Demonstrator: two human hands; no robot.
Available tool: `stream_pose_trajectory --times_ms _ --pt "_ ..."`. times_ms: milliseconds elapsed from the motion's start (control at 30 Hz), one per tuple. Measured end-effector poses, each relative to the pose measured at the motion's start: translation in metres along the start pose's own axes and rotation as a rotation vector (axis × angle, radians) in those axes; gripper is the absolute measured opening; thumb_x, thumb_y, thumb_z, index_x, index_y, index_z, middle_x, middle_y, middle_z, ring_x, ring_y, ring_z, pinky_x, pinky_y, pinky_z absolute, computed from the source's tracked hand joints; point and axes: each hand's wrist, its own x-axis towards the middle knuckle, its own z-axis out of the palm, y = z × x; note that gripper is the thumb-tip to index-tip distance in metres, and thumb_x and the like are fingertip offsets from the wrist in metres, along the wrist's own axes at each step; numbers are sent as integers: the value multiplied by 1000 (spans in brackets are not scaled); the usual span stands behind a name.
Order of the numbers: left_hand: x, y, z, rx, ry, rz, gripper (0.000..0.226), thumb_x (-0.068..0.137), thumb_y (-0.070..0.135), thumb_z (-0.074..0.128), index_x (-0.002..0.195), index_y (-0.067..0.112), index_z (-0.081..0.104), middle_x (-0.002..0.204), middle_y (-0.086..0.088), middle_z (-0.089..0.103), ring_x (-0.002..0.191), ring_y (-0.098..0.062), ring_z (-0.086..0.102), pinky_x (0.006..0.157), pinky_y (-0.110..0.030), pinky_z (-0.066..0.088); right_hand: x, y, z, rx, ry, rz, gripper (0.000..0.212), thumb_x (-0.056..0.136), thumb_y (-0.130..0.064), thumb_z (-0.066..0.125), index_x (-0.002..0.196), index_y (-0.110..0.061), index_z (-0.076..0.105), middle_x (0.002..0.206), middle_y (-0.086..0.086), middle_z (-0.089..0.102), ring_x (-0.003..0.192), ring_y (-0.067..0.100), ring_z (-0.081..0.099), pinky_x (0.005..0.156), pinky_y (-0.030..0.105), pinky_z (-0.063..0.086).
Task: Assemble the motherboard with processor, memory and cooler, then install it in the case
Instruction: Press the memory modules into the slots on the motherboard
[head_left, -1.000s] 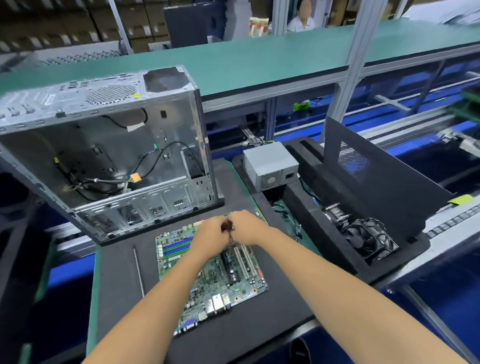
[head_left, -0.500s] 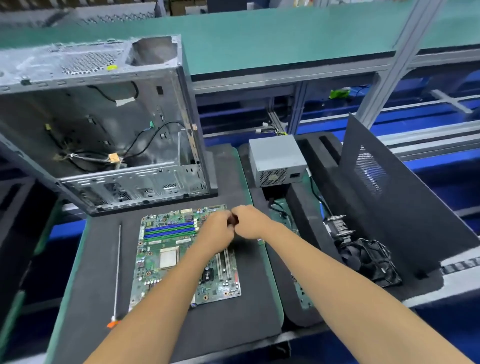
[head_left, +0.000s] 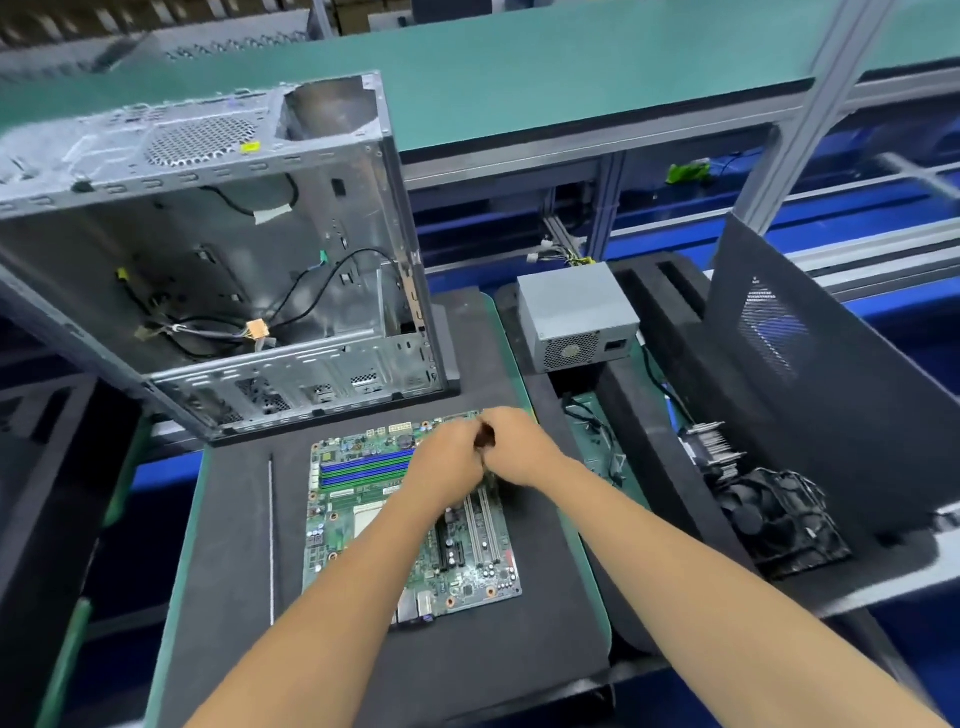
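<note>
Since the earlier frames the two hands have hardly shifted on the board; it is mostly the view that has swung, bringing the long rod (head_left: 271, 540) on the mat fully into sight. The left hand (head_left: 448, 467) and right hand (head_left: 514, 448) meet knuckle to knuckle over the far right part of the motherboard (head_left: 405, 525), fingers curled around something small and dark between them; what it is I cannot tell, and how tightly each hand holds it is hidden. Just left of the grip lie the blue and green memory slots (head_left: 366, 466), below it the long expansion slots, and beyond it the open case (head_left: 218, 260). The power supply (head_left: 576, 317) stands off to the right and farther away; the cooler (head_left: 774, 519) lies well apart, right and nearer, in its foam tray. The board rests flat on the black mat (head_left: 234, 571), not yet in the case. To do this step well, judging from here, the small piece should be lowered squarely, pressed evenly with both hands, and the board kept from sliding.
</note>
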Motion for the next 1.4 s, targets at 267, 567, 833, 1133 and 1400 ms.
stream_pose_trajectory --times_ms 267,567,833,1133,1400 --pt "38 31 29 82 -71 87 18 82 4 47 94 5 60 98 -14 55 96 -32 53 80 -43 47 2 63 -37 -65 111 257 15 83 -6 58 98 -5 58 107 13 60 95 31 58 78 38 50" --pt "65 52 54 110 -110 19 11 79 4 50 86 11 46 98 -12 48 95 -32 50 74 -39 43 17 79 -22 -39 43 309 35 84 -17 65 111 -4 47 118 18 51 106 35 54 74 35 38" --pt "85 46 54 52 -169 -70 41 80 13 60 120 6 52 117 -12 46 105 -30 53 89 -37 45 23 82 -24 -1 6 349 37 81 -17 67 110 -6 47 118 16 51 102 34 56 71 35 39" --pt "100 52 47 -12 -266 -176 59 67 5 72 118 12 44 117 -9 38 95 -30 55 84 -38 47 18 83 -36 -9 -104 299 65 75 -29 79 124 -5 45 125 15 50 108 31 56 75 32 40" --pt "104 57 44 41 -345 -206 61 67 9 76 118 12 42 114 -8 33 87 -28 55 81 -36 49 11 85 -48 33 -212 230 51 79 -23 73 119 -4 47 119 13 51 103 27 55 80 33 45"
